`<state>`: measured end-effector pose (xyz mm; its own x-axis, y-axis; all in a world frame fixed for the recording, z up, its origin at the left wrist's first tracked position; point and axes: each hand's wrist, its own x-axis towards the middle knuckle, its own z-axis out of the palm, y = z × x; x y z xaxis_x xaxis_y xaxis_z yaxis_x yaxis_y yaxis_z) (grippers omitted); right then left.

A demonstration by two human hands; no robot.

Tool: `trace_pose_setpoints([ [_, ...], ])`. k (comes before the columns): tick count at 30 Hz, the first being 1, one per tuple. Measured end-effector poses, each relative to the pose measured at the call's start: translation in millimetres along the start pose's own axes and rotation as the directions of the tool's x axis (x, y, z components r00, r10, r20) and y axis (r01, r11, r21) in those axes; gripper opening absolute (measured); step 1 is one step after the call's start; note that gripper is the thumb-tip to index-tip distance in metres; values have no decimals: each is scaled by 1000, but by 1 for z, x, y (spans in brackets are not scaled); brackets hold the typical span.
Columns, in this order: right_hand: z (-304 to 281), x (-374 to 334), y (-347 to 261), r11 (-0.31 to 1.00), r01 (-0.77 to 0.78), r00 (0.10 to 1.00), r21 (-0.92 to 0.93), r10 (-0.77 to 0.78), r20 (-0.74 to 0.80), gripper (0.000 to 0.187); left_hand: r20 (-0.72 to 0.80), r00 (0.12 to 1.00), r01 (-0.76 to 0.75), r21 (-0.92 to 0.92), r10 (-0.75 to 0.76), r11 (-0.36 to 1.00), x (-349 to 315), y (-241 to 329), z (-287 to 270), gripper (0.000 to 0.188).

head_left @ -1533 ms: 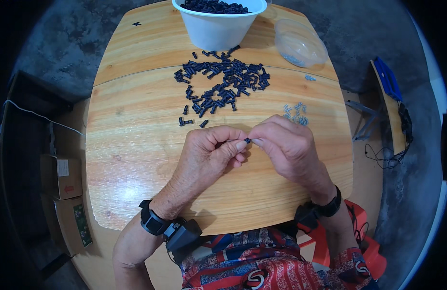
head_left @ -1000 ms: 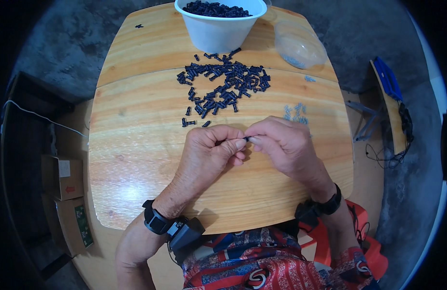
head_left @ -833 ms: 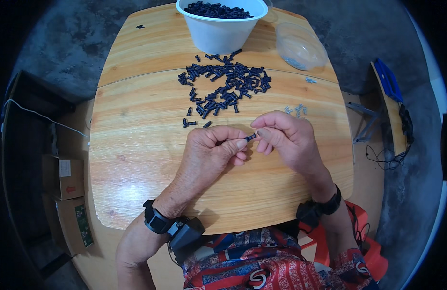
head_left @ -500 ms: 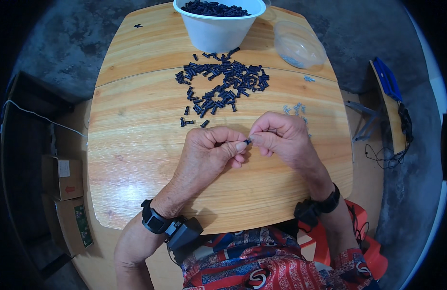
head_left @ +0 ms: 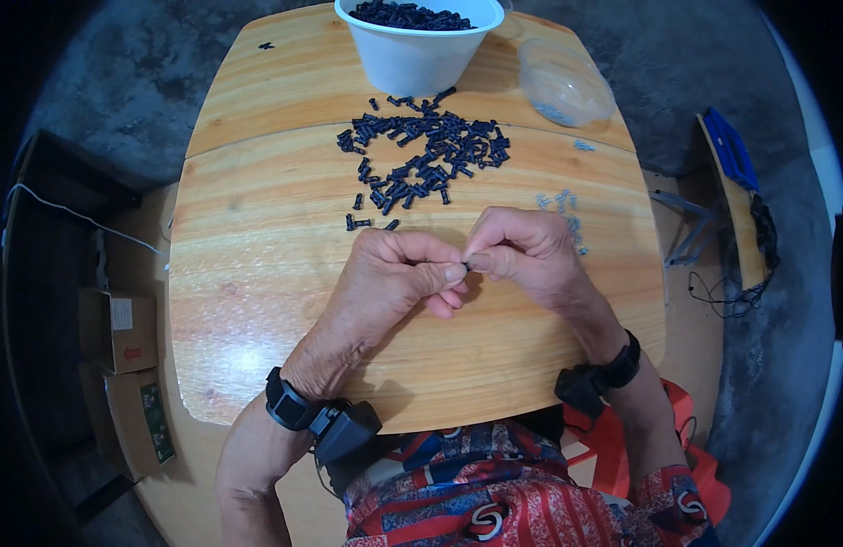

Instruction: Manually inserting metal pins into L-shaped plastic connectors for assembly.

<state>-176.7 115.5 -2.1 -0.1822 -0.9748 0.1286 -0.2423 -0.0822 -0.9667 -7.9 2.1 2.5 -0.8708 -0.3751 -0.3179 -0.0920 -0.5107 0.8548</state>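
Observation:
Over the near middle of the table, my two hands meet fingertip to fingertip. My left hand [head_left: 394, 273] is closed, pinching a small black plastic piece [head_left: 467, 267] between thumb and forefinger; most of it is hidden. Thumb and forefinger of my right hand [head_left: 531, 253] press together at the same piece's other side. Whatever they pinch there is too small and covered to name. Beyond my hands lies a loose pile of short black plastic pieces [head_left: 458, 137]. Past my right hand, several small silvery screw-like parts [head_left: 567, 202] are scattered.
A white tub [head_left: 417, 62] full of black pieces stands at the far edge of the wooden table [head_left: 266, 273]. Right of it is a clear plastic container [head_left: 567, 82] with silvery parts inside. Cardboard boxes [head_left: 120, 337] are at the left, a red stool [head_left: 613, 456] at the lower right.
My hands stay joined in nearly the same place, and the right fingertips have closed in further over the small black piece. The whole view has shifted slightly.

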Motion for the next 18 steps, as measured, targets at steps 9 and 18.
trace_pose_setpoints([
  [9,-1,-1,-2,955,-229,972,188,236,-16,8,13,999,-43,31,42,999,2,-3,1,13],
  [18,-5,-5,0,978,-199,973,57,204,-108,9,-4,1000,-11,66,11,998,5,3,0,17],
])
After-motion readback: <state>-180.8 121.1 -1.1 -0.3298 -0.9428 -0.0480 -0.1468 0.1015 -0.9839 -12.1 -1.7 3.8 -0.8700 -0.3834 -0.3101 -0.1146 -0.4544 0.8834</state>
